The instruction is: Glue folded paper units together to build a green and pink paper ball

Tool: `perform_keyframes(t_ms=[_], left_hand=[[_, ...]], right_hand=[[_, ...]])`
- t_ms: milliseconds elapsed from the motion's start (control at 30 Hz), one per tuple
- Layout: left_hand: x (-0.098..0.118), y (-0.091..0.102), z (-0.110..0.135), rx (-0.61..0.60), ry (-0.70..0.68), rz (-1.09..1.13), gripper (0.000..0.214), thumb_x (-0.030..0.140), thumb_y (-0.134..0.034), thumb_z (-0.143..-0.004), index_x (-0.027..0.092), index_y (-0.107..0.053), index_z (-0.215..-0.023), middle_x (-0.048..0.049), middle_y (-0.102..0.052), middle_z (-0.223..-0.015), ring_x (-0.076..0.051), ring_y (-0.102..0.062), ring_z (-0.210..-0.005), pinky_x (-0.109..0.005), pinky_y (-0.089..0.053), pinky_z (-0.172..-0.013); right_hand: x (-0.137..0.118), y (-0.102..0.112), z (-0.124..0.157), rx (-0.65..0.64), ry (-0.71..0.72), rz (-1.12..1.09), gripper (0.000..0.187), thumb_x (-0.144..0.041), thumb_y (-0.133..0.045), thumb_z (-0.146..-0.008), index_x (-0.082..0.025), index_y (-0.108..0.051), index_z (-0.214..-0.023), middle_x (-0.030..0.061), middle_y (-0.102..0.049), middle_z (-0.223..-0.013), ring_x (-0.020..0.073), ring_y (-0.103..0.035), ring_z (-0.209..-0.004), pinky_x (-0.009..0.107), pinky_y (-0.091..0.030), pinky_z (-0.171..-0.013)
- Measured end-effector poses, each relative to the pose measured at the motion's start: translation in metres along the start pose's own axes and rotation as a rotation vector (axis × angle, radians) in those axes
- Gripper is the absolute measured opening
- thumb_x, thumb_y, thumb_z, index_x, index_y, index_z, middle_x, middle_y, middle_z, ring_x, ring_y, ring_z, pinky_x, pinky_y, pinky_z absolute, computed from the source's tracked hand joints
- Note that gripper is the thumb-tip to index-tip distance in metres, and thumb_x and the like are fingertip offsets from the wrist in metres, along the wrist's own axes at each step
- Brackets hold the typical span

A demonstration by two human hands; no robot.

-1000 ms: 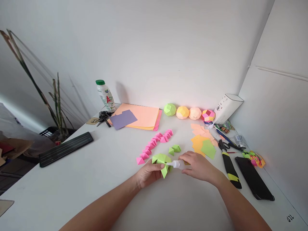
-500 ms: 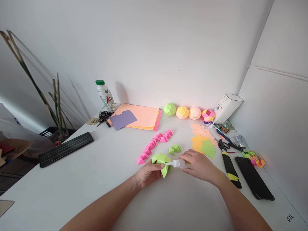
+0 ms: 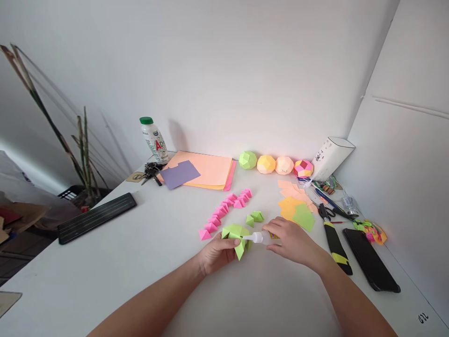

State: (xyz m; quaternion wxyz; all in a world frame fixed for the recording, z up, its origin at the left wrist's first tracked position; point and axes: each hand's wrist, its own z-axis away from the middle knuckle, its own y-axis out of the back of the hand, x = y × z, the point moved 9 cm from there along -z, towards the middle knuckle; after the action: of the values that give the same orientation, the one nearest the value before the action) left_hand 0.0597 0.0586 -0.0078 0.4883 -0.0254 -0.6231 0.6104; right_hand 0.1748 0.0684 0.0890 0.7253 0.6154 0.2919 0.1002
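My left hand (image 3: 220, 252) grips a green folded-paper model (image 3: 235, 231), thumb on its near side, with a pointed flap hanging down. From the right, my right hand (image 3: 289, 241) holds a white glue bottle (image 3: 261, 238) on its side. The bottle's thin nozzle points left and touches or nearly touches the model's open edge. Just behind lie a few small green folded-paper pieces (image 3: 255, 217). A slanting row of pink folded-paper pieces (image 3: 220, 210) runs back from beside my left hand.
Four finished paper balls (image 3: 265, 164) line the wall. Paper sheets (image 3: 206, 169), keys (image 3: 151, 171) and a bottle (image 3: 154, 140) are at back left. Cut paper (image 3: 291, 208), a utility knife (image 3: 336, 247), scissors (image 3: 326, 212) and a phone (image 3: 371, 260) lie right. A dark panel (image 3: 96, 217) is left.
Almost nothing differs. Both hands, the green paper model and the glue bottle keep their places, with the nozzle still at the model's edge.
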Motion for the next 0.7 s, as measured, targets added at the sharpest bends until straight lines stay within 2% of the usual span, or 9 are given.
perform_keyframes(t_ms=[300,500,700], left_hand=[[0.0009,-0.0027,0.0003,-0.024,-0.008,0.019,0.022,0.018,-0.073,-0.069,0.013,-0.067,-0.089,-0.0051,-0.066,-0.071,-0.016,-0.060,-0.067,-0.030,-0.044,-0.065],[0.0005,0.0006,-0.0004,0.017,0.005,0.032,0.023,0.017,-0.076,-0.066,0.013,-0.068,-0.087,-0.0042,-0.066,-0.073,-0.016,-0.060,-0.066,-0.030,-0.044,-0.066],[0.0023,0.0004,-0.0010,0.006,-0.011,0.011,0.025,0.018,-0.076,-0.065,0.012,-0.068,-0.088,-0.0044,-0.066,-0.075,-0.016,-0.059,-0.068,-0.029,-0.043,-0.065]], right_hand=[[0.0007,-0.0039,-0.0003,-0.032,0.014,-0.036,0.030,-0.016,-0.068,-0.075,-0.024,-0.060,-0.103,0.0024,-0.067,-0.099,0.0230,-0.057,-0.096,0.034,-0.046,-0.075],[-0.0003,-0.0058,0.0004,-0.055,0.030,-0.055,0.028,-0.016,-0.067,-0.076,-0.024,-0.061,-0.102,0.0023,-0.067,-0.098,0.0224,-0.057,-0.096,0.032,-0.045,-0.073],[-0.0012,0.0013,0.0033,-0.046,0.031,-0.124,0.025,-0.023,-0.066,-0.079,-0.026,-0.061,-0.103,0.0019,-0.066,-0.102,0.0213,-0.056,-0.099,0.031,-0.045,-0.077]])
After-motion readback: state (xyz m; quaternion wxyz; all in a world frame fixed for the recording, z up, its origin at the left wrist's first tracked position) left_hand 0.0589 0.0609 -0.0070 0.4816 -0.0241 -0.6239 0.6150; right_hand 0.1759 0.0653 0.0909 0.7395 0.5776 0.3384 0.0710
